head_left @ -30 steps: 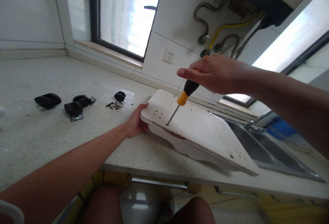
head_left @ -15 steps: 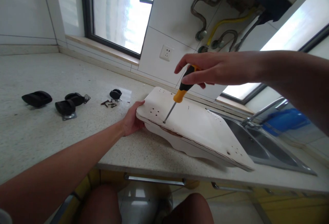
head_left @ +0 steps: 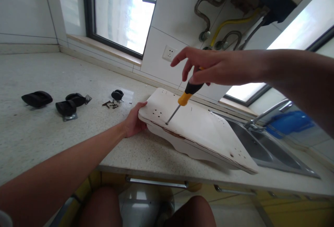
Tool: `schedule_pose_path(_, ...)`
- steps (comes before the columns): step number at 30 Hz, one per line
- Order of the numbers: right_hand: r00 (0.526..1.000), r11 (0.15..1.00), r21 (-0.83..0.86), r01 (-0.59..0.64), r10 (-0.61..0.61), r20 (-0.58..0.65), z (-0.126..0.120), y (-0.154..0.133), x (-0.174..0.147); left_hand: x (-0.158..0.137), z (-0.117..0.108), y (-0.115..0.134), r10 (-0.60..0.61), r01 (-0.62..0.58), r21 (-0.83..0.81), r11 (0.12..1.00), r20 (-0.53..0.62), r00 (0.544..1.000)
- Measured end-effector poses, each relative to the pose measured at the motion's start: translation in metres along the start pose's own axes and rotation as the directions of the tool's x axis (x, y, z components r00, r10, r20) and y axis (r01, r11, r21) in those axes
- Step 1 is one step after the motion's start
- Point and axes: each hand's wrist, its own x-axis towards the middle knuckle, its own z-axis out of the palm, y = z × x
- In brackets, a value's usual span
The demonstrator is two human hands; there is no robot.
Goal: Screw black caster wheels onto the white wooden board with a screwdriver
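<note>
My right hand is closed around the black and yellow handle of a screwdriver. The shaft slants down to the left, its tip at a hole or screw near the front edge of a white board. Which of the two it is, I cannot make out. My left hand grips the board's left end, thumb on top and the other fingers hidden beneath. The board is the top face of a low white piece with a wavy-edged side panel. Small holes cluster near its corners, and its front edge is chipped.
Several black casters lie on the speckled countertop at left. Loose screws are piled beside one caster. A steel sink with a faucet is at right. Hoses hang on the wall behind.
My right hand has shifted slightly, its fingers more spread out, and the screwdriver handle leans a little further right. The tip stays at the same spot; my left hand has not moved.
</note>
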Motion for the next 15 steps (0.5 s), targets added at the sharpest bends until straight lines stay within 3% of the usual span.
schedule_pose_path(1, 1.000, 1.000, -0.013, -0.009, 0.009, 0.005, 0.001, 0.000, 0.000, 0.000, 0.000, 0.000, -0.001, 0.001, -0.001, 1.000, -0.002, 1.000)
schedule_pose_path(5, 0.974, 0.982, -0.188, 0.003, -0.046, -0.224, 0.011, -0.001, 0.000, -0.001, 0.002, 0.000, 0.004, -0.004, -0.004, 1.000, -0.006, 1.000)
schedule_pose_path(9, 0.978, 0.987, -0.028, 0.158, -0.161, -0.132, 0.013, -0.002, 0.002, -0.003, 0.003, 0.000, 0.008, -0.008, -0.009, 1.000, 0.009, 1.000)
schedule_pose_path(13, 0.991, 0.947, -0.318, -0.035, -0.008, -0.133, 0.006, 0.002, 0.009, -0.002, 0.003, -0.001, 0.017, -0.017, -0.015, 1.000, -0.002, 1.000)
schedule_pose_path(15, 0.998, 0.952, -0.307, -0.018, -0.001, -0.063, 0.002, 0.006, 0.010, -0.002, 0.003, -0.001, 0.020, -0.021, -0.018, 1.000, -0.018, 1.000)
